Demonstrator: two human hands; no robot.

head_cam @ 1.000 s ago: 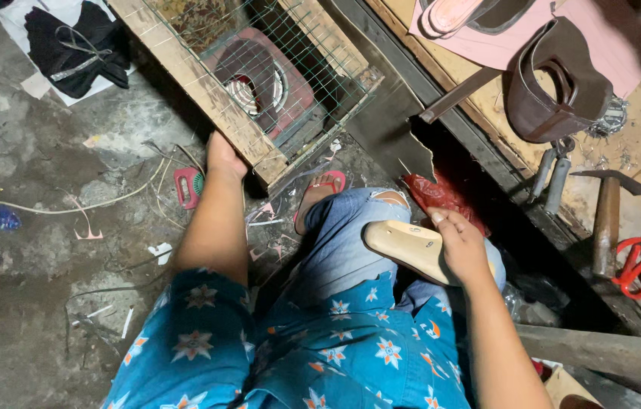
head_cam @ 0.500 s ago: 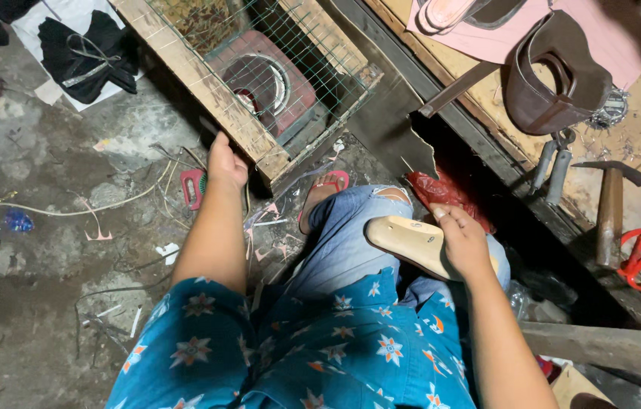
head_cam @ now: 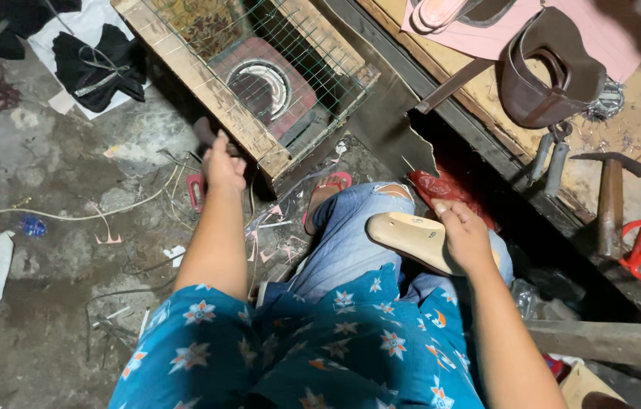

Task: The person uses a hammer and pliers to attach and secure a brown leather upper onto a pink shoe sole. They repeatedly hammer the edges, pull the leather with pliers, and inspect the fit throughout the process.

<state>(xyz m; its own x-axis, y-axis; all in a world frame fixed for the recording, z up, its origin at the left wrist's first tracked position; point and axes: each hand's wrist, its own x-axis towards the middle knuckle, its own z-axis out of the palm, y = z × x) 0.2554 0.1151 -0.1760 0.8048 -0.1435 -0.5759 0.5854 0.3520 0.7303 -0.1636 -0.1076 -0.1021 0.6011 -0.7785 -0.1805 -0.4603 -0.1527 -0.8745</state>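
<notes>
Tan shoe last (head_cam: 415,238) lies on the knee, right hand (head_cam: 466,236) clamped over its heel end. Left hand (head_cam: 223,163) is stretched fwd & down, fingers curled round a small dark tool handle (head_cam: 203,133) just beside the wooden mesh crate (head_cam: 207,91). Looks like the fetch-a-tool step; next, prob. lift it clear of floor scraps & bring it to the last w/o snagging the crate edge.

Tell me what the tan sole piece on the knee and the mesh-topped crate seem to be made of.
The tan sole piece, held by the right hand, looks like matte fibreboard or leather; its smooth, even, pale surface leaves that open. The crate looks like rough unpainted wood, grain and scuffs showing, topped with thin green-coated wire mesh. The left hand reaches beside it.
</notes>
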